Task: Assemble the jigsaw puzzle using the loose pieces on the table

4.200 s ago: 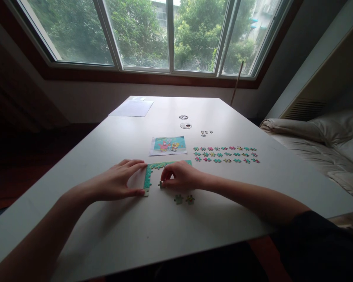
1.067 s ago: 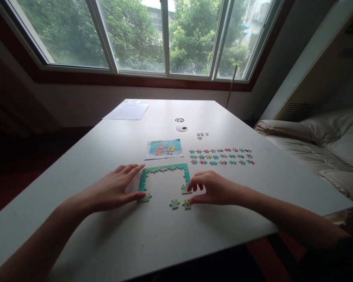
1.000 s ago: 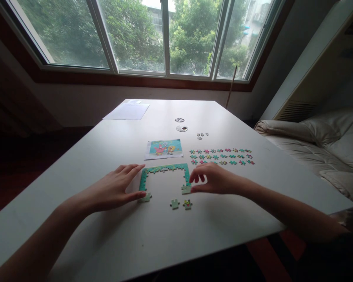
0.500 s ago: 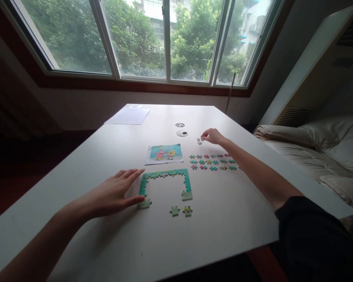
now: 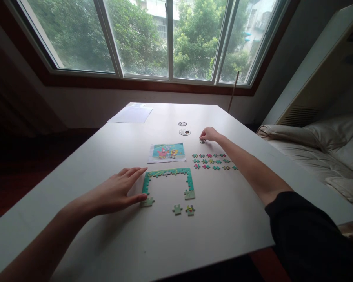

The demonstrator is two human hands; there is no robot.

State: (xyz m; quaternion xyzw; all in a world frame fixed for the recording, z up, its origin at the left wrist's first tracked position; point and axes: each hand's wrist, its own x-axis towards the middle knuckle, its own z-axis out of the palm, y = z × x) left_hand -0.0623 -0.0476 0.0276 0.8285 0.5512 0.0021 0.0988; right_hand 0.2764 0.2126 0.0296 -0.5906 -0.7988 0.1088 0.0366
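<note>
A partly joined jigsaw puzzle border (image 5: pixel 167 172) lies on the white table, its top and two sides linked and its middle bare. My left hand (image 5: pixel 120 190) rests at its left side, fingers apart, thumb on the pale green lower-left corner piece. Two loose puzzle pieces lie below the border, one pale green (image 5: pixel 177 210) and one with a yellow pattern (image 5: pixel 190 210). Farther off, my right hand (image 5: pixel 210 134) has its fingertips pinched together over a small group of puzzle pieces (image 5: pixel 202 141). Whether a piece is between those fingers is too small to tell.
Rows of loose puzzle pieces (image 5: pixel 211 161) lie right of a cartoon reference picture (image 5: pixel 168 152), partly behind my right forearm. Two round discs (image 5: pixel 184 132) lie beyond it. White paper (image 5: pixel 131 114) is at the far left, and a pale sofa (image 5: pixel 306 145) stands to the right.
My right hand has moved slightly, its fingers now lower over the small group of pieces and covering more of it. The view has shifted a little. My left hand keeps its place.
</note>
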